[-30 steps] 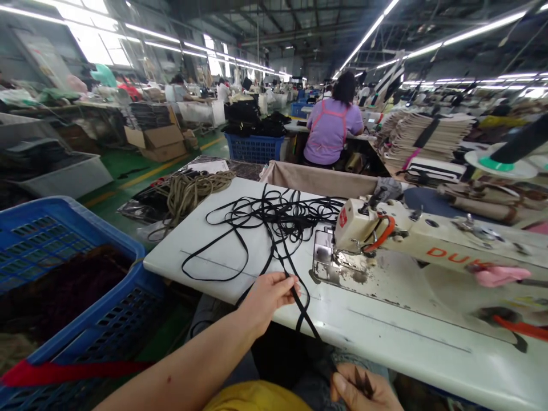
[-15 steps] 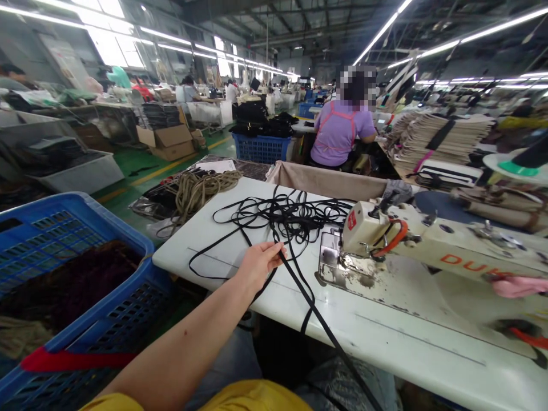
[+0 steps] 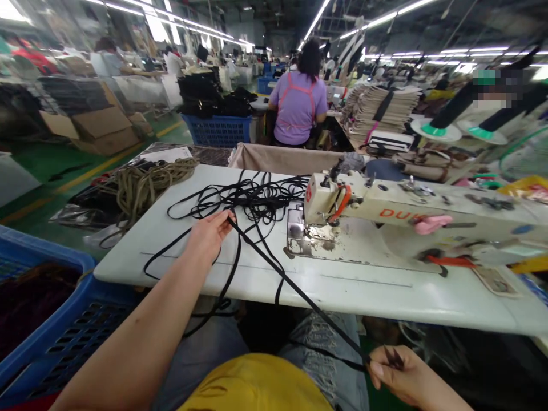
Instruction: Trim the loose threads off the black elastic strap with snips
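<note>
A long black strap [image 3: 295, 285] runs taut in a slant between my hands, from the table down past its front edge. My left hand [image 3: 209, 233] pinches it above the white sewing table [image 3: 171, 260], beside a loose tangle of the same black strap [image 3: 257, 197]. Low at the right, over my lap, my right hand [image 3: 400, 374] is closed on the other part of the strap. A small dark pointed thing [image 3: 394, 358] shows at its fingers; its kind is unclear. Further strap loops hang off the table edge.
A sewing machine [image 3: 363, 200] stands on the table to the right. Olive straps [image 3: 145, 182] lie in a heap at the far left, and a blue basket [image 3: 81, 319] stands nearer. Ahead, a co-worker in purple [image 3: 297, 108] sits behind a beige cloth-lined bin [image 3: 282, 158].
My view has turned right, so everything sits further left. My right hand has come into view with the strap. My left hand still pinches the strap near the tangle.
</note>
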A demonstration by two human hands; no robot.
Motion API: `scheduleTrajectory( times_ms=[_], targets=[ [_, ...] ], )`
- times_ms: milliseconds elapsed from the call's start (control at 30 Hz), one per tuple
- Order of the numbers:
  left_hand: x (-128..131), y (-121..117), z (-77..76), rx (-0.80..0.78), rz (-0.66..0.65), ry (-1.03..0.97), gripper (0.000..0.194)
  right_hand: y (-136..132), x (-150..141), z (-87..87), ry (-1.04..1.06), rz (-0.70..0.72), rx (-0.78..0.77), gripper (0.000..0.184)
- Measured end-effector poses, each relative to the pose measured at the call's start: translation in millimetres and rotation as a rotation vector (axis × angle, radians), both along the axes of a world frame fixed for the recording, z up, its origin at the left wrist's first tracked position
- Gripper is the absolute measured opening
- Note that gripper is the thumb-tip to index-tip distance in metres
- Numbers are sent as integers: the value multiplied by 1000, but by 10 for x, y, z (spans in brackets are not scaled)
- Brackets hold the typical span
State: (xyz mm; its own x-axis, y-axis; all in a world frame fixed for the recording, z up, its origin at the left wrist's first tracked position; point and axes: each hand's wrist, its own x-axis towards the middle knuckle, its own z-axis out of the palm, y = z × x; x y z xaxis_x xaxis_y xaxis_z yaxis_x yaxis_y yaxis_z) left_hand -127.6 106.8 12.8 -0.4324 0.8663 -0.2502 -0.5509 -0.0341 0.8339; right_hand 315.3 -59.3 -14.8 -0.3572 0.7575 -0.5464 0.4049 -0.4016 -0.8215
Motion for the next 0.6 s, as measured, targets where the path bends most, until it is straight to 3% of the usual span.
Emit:
scheduleTrajectory(
  times_ms=[233, 400, 600],
  targets=[
    [-78, 10, -36, -40, -3, 83, 6, -19, -72, 274, -17, -64, -37, 61],
    [-126, 11, -54, -86, -23, 66, 11, -34, -37, 296, 8, -87, -40, 57],
    [-113, -4, -18, -112, -178, -37, 17, -75, 112, 253, 15, -138, -105, 60]
  ],
)
